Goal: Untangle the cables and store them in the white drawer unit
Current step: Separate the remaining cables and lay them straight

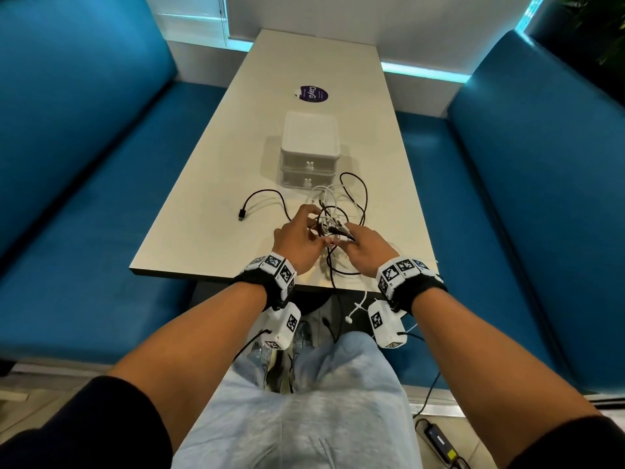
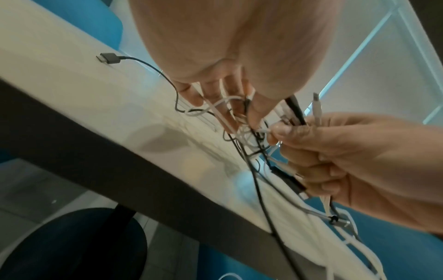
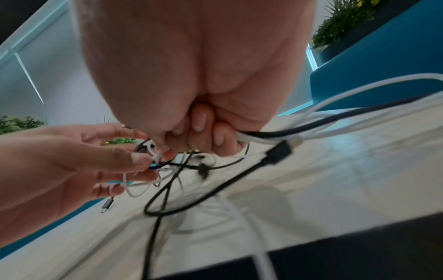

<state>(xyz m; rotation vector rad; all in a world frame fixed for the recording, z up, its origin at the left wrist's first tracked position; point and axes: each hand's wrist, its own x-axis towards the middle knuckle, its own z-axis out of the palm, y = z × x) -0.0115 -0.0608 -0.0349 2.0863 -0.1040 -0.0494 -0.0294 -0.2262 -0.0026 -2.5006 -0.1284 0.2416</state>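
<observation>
- Cable tangle (image 1: 333, 214): black and white cables knotted together, on the worktop (image 1: 209, 184) close to its near edge; several strands hang over that edge.
- Your right hand (image 1: 367, 247): grip closed round a bundle of white and black cables (image 3: 268, 135), fingers curled tight; plug ends stick out past the knuckles.
- Your left hand (image 1: 297, 240): grip pinching strands of the tangle between thumb and fingertips (image 3: 141, 161), the other fingers loosely spread.
- Black cable end (image 1: 242, 213): one plug lies on the worktop apart from the tangle, toward the left edge.
- White drawer unit (image 1: 309, 150): two stacked drawers, both shut, just beyond the tangle, mid-worktop.
- Round purple sticker (image 1: 314, 93): on the worktop beyond the drawer unit.
</observation>
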